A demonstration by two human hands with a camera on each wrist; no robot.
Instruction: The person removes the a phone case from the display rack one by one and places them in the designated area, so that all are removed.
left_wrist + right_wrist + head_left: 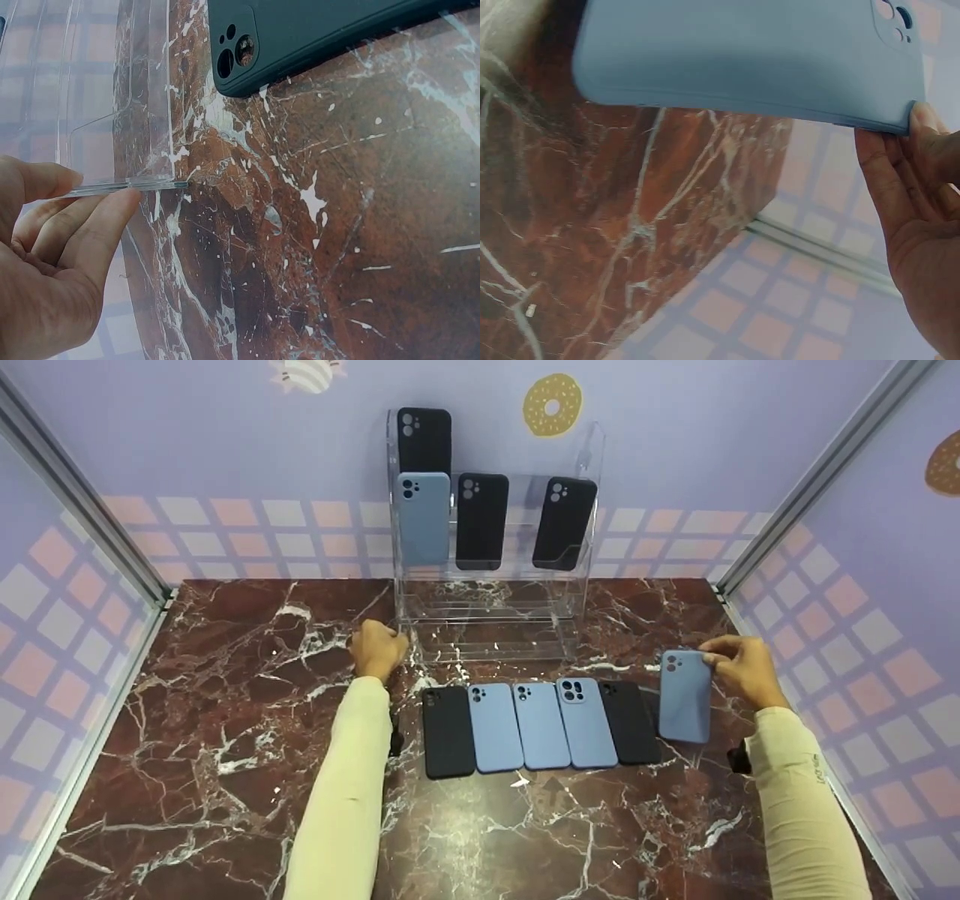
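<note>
My right hand (746, 667) pinches a blue phone case (685, 697) by its upper right corner, at the right end of a row of cases. The right wrist view shows the thumb and fingers on that case's edge (750, 67). My left hand (378, 649) pinches the side edge of a clear acrylic stand (495, 641), plain in the left wrist view, where the thumb and fingers (112, 217) meet the panel. On the stand are a blue case (424, 521) and black cases (481, 521), one of them on the top tier.
Along the marble table lie a black case (448, 731), blue cases (496, 727) and another black case (630, 724); one blue case (587, 727) has a larger camera cutout. Patterned walls (862, 622) enclose the table on the left, right and back.
</note>
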